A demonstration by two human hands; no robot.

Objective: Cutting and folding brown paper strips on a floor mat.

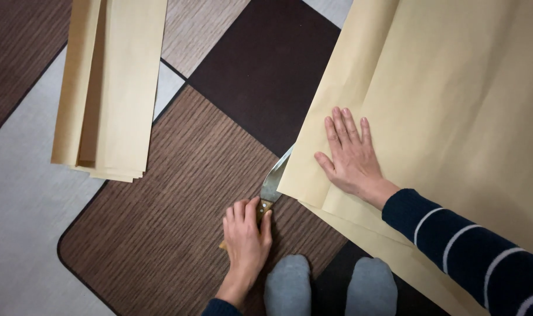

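Person, head view. Both hands bare: left hand at 6 o'clock, right hand just right of centre. Right sleeve at 4 o'clock: dark navy knit, thin white stripes across it. Left cuff dark navy, barely visible. Grey socks at bottom edge.

The knife has a bright, glossy metal blade and a brown wooden handle. Over its tip lies a big sheet of matt tan paper, smooth but creased. Beneath the knife, the mat shows a matt wood-grain print. Nearby socks look soft grey knit.
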